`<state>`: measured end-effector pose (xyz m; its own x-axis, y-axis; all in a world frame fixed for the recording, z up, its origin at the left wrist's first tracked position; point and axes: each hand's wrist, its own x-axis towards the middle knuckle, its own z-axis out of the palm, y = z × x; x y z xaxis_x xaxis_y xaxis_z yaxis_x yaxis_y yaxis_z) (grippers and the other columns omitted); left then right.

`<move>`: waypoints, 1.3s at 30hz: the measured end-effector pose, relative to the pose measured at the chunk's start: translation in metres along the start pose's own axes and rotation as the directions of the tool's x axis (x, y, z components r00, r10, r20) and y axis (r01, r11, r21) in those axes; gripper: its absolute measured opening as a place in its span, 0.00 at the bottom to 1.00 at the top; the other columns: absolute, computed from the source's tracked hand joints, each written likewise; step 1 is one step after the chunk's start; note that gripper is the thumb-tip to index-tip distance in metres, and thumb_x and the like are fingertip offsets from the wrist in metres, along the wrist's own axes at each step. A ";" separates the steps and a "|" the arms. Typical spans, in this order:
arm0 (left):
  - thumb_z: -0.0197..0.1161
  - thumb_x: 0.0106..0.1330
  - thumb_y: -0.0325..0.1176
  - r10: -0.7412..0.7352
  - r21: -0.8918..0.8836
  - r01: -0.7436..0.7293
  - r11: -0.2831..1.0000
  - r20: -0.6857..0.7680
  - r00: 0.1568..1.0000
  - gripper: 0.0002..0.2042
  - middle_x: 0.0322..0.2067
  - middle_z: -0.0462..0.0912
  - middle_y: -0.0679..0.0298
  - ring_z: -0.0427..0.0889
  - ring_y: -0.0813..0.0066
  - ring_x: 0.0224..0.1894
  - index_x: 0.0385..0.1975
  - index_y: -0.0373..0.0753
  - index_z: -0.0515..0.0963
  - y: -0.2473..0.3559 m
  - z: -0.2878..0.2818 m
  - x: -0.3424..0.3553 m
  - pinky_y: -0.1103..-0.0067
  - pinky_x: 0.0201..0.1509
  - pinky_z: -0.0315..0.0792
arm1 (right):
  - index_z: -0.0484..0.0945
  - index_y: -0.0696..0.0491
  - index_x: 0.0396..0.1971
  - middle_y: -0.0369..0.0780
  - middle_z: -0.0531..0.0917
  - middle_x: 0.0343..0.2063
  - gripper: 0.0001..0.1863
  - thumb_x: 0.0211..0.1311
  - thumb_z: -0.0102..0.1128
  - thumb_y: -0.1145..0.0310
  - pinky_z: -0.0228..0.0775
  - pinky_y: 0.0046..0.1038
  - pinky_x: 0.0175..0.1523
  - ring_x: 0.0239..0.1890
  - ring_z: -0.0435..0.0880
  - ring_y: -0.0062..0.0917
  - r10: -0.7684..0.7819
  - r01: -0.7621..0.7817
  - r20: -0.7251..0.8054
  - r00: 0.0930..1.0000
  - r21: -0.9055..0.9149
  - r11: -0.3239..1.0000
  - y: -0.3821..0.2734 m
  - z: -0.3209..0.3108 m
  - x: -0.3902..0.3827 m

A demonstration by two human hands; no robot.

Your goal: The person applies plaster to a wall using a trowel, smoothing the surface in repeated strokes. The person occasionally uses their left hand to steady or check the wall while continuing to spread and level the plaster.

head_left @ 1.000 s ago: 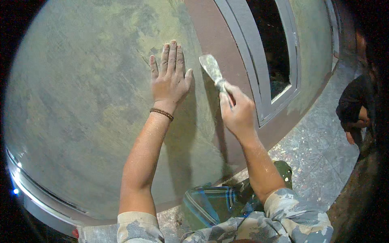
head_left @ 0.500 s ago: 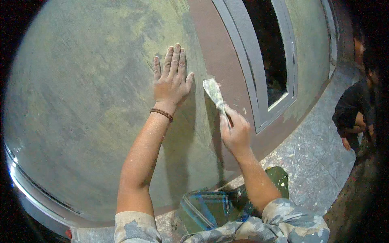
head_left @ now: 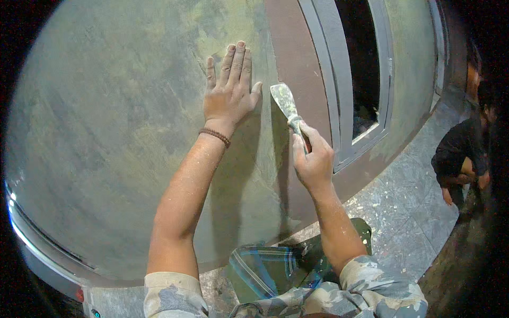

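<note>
My left hand (head_left: 229,94) lies flat on the mottled grey-green wall (head_left: 116,106), fingers straight, with a brown bead bracelet (head_left: 214,137) at the wrist. My right hand (head_left: 313,156) grips the handle of a putty knife (head_left: 283,99), whose pale, smeared blade is at the border between the green wall and a reddish-brown painted band (head_left: 294,50). The blade sits just right of my left thumb. Both hands and forearms are dusted with pale powder.
A grey-framed window (head_left: 360,69) stands to the right. A person in dark clothes (head_left: 453,153) crouches on the speckled grey floor (head_left: 403,206) at the far right. A shiny rail (head_left: 40,241) runs along the lower left. My legs, in green patterned cloth (head_left: 260,270), are below.
The putty knife moved down along the border, then back up. My left hand shifted slightly, now appearing higher and further right. The crouching person has come a little more into view.
</note>
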<state>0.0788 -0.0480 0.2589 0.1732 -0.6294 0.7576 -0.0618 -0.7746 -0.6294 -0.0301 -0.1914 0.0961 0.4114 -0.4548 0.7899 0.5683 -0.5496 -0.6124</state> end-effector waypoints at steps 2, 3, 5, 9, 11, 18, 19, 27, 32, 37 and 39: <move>0.48 0.71 0.59 -0.001 -0.009 0.001 1.000 0.047 0.999 0.36 0.78 0.50 0.67 0.44 0.71 0.80 0.75 0.44 0.59 -0.001 0.001 -0.001 0.54 0.81 0.32 | 0.82 0.60 0.49 0.51 0.87 0.42 0.15 0.64 0.61 0.72 0.78 0.32 0.49 0.43 0.88 0.39 0.076 -0.075 0.041 0.996 -0.032 0.997 -0.002 0.000 -0.017; 0.48 0.71 0.59 0.000 0.010 0.000 1.000 0.037 0.999 0.36 0.78 0.50 0.67 0.44 0.71 0.80 0.75 0.45 0.59 -0.001 0.001 -0.001 0.54 0.81 0.32 | 0.82 0.60 0.50 0.50 0.87 0.43 0.15 0.64 0.61 0.72 0.78 0.32 0.50 0.43 0.88 0.39 0.069 -0.067 0.045 0.997 -0.037 0.997 -0.004 0.000 -0.026; 0.49 0.71 0.59 -0.008 0.002 0.008 1.000 0.047 0.999 0.37 0.78 0.50 0.67 0.44 0.71 0.80 0.75 0.45 0.58 -0.001 0.000 -0.001 0.54 0.81 0.33 | 0.84 0.53 0.51 0.49 0.87 0.38 0.16 0.64 0.62 0.66 0.78 0.39 0.45 0.39 0.86 0.43 0.027 -0.026 -0.029 0.999 0.055 0.998 -0.004 0.004 -0.031; 0.50 0.70 0.58 -0.003 -0.046 0.005 0.999 0.037 0.999 0.38 0.78 0.50 0.66 0.45 0.71 0.80 0.75 0.44 0.58 -0.003 -0.005 0.002 0.54 0.81 0.34 | 0.82 0.63 0.49 0.50 0.88 0.40 0.15 0.64 0.61 0.74 0.78 0.31 0.50 0.42 0.89 0.35 -0.038 0.039 -0.050 0.998 0.009 0.999 -0.002 0.006 -0.010; 0.50 0.70 0.58 -0.010 -0.081 0.020 0.997 0.115 0.993 0.37 0.78 0.50 0.66 0.46 0.71 0.80 0.75 0.44 0.58 -0.004 -0.007 0.003 0.54 0.81 0.34 | 0.82 0.60 0.48 0.50 0.87 0.38 0.14 0.64 0.61 0.71 0.78 0.36 0.47 0.40 0.87 0.42 0.039 -0.039 0.003 0.999 0.003 0.999 -0.003 0.000 0.002; 0.48 0.72 0.57 -0.004 -0.058 0.002 0.998 -0.032 0.999 0.36 0.78 0.50 0.66 0.45 0.70 0.80 0.75 0.45 0.57 -0.004 0.002 -0.003 0.55 0.82 0.33 | 0.81 0.63 0.50 0.50 0.87 0.44 0.15 0.66 0.60 0.73 0.76 0.31 0.55 0.49 0.87 0.35 0.069 -0.069 0.040 0.997 0.013 0.998 0.004 0.004 -0.020; 0.48 0.71 0.56 0.001 -0.056 -0.001 0.998 -0.003 1.000 0.35 0.78 0.49 0.66 0.44 0.70 0.80 0.75 0.45 0.57 -0.004 0.003 -0.004 0.54 0.82 0.33 | 0.81 0.63 0.51 0.50 0.87 0.45 0.15 0.66 0.60 0.74 0.76 0.31 0.56 0.49 0.87 0.36 0.088 -0.089 0.054 0.995 0.014 0.996 0.002 0.006 -0.034; 0.52 0.71 0.53 0.005 -0.091 -0.010 0.996 -0.052 0.999 0.33 0.76 0.56 0.64 0.50 0.67 0.79 0.73 0.44 0.63 -0.004 -0.006 -0.003 0.54 0.81 0.37 | 0.80 0.62 0.53 0.51 0.85 0.50 0.18 0.66 0.60 0.72 0.74 0.35 0.59 0.54 0.85 0.41 -0.045 0.047 -0.041 0.998 0.032 0.998 -0.008 0.015 0.023; 0.55 0.68 0.56 -0.036 -0.056 0.034 0.998 -0.041 0.999 0.37 0.76 0.56 0.64 0.50 0.69 0.79 0.74 0.45 0.61 -0.016 -0.007 -0.033 0.54 0.80 0.38 | 0.80 0.61 0.54 0.49 0.85 0.51 0.17 0.68 0.60 0.72 0.73 0.33 0.60 0.55 0.84 0.38 -0.046 0.048 -0.024 0.999 0.098 0.994 -0.002 0.020 0.042; 0.58 0.66 0.56 -0.171 -0.111 0.173 0.979 0.027 0.985 0.39 0.77 0.53 0.65 0.47 0.66 0.80 0.75 0.46 0.59 -0.041 -0.005 -0.145 0.51 0.80 0.34 | 0.80 0.61 0.55 0.49 0.85 0.51 0.18 0.66 0.61 0.73 0.73 0.34 0.60 0.54 0.85 0.37 0.001 -0.012 0.261 0.965 0.042 0.999 0.026 -0.004 -0.071; 0.60 0.65 0.53 -0.219 -0.150 0.245 0.958 0.167 0.961 0.39 0.78 0.52 0.64 0.46 0.64 0.80 0.76 0.46 0.58 -0.030 -0.009 -0.197 0.50 0.80 0.35 | 0.80 0.61 0.55 0.50 0.85 0.51 0.19 0.66 0.62 0.72 0.73 0.34 0.60 0.54 0.85 0.37 0.135 -0.166 0.445 0.886 0.032 0.986 0.038 -0.021 -0.111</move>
<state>0.0381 0.0991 0.1298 0.3446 -0.4247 0.8372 -0.1646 -0.9053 -0.3915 -0.0686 -0.1764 -0.0158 0.7576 -0.1651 0.6315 0.5149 -0.4433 -0.7337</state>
